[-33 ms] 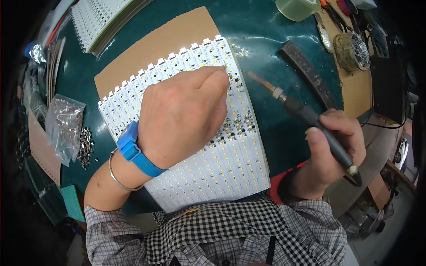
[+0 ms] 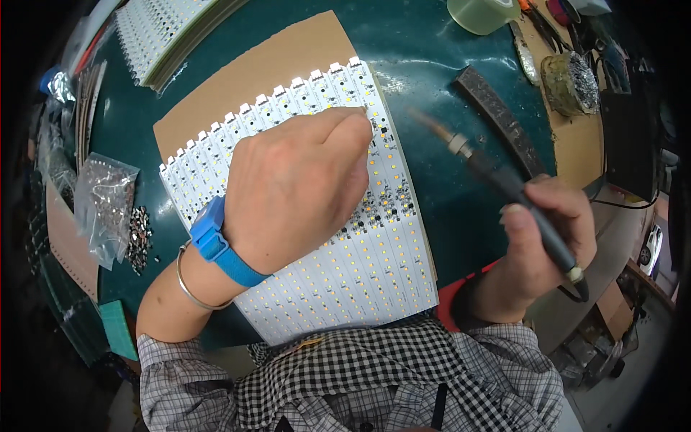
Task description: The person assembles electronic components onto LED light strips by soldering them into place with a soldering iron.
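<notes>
Head view. Left hand (image 2: pixel 295 187) laid knuckles-up at centre on white LED strip panel (image 2: pixel 360 273), fingers curled together and pressed on the panel's upper part; blue wrist strap (image 2: pixel 216 245) and thin metal bangle (image 2: pixel 188 288) at 8 o'clock from the hand. Panel spread on brown cardboard sheet (image 2: pixel 252 72) over dark green worktop (image 2: pixel 432 57). Right hand (image 2: pixel 536 252) at 3 o'clock, fingers clamped on soldering iron (image 2: pixel 504 183), tip raised toward 11 o'clock, just beside the panel's right edge, apart from it. Bag of small parts (image 2: pixel 108 201) at 9 o'clock.
</notes>
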A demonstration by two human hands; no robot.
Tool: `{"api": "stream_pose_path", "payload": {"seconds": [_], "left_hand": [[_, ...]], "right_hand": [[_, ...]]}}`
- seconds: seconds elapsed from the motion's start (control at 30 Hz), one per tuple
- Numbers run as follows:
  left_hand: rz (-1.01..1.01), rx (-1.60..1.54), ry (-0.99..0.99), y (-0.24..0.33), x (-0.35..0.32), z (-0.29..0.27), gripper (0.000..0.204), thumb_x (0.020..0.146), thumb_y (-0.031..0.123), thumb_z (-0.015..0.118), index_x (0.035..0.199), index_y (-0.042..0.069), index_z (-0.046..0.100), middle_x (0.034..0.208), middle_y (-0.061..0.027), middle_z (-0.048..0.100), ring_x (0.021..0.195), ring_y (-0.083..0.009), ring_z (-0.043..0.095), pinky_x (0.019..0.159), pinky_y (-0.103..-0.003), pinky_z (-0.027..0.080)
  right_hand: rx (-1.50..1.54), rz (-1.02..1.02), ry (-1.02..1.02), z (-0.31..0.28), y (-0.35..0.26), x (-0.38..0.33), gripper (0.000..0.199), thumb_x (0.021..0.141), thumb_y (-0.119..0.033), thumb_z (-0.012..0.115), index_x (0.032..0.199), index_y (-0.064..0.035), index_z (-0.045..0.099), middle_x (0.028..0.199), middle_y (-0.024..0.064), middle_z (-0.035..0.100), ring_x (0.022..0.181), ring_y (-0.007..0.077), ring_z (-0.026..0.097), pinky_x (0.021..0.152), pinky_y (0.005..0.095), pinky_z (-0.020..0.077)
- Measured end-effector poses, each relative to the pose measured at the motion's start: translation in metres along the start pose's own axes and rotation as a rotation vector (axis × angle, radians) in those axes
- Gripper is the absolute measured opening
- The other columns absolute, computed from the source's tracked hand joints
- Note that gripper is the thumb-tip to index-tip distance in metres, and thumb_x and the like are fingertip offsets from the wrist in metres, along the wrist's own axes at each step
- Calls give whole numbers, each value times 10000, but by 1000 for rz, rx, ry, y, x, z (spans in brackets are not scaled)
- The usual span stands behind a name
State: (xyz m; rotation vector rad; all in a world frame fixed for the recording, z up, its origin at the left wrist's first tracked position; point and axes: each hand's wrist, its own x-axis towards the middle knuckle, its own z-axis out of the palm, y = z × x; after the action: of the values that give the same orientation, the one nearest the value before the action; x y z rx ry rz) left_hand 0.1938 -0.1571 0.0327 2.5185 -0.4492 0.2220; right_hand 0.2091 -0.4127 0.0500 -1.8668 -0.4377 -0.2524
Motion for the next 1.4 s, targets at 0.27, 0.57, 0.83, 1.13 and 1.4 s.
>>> {"api": "stream_pose_path", "payload": {"seconds": [0.27,0.57,0.83,1.13,1.4], "left_hand": [[-25,-3,-9,1,-1,-3,136,819,9,700,874,27,577,1037,-119,738,739,-296,693,653,-361,564],[-19,18,-18,-4,-3,-2,182,841,26,700,1021,33,670,932,-119,729,727,-285,698,645,-360,560],[-32,24,3,-5,-3,3,148,843,21,704,986,29,664,972,-118,738,728,-285,705,658,-350,569],[18,-10,63,-7,-1,8,149,820,69,676,939,68,586,856,-81,650,724,-290,665,598,-397,531],[18,-11,62,-9,-2,9,168,815,63,683,960,73,600,931,-60,659,733,-281,671,607,-388,539]], "right_hand": [[-161,-252,445,-18,19,34,319,946,-139,718,1169,59,606,907,170,692,716,145,627,635,235,508],[-225,-150,728,-53,52,21,208,942,-63,645,1101,70,626,862,140,669,744,164,618,692,274,497],[368,252,15,-22,3,16,285,810,-125,693,980,96,634,816,157,672,617,145,626,582,226,495],[251,371,-33,10,-11,35,128,808,-10,690,908,68,676,730,79,672,644,96,617,598,203,459],[202,374,-113,11,-3,36,161,837,-40,680,948,75,662,765,91,673,653,113,618,599,217,466]]}}
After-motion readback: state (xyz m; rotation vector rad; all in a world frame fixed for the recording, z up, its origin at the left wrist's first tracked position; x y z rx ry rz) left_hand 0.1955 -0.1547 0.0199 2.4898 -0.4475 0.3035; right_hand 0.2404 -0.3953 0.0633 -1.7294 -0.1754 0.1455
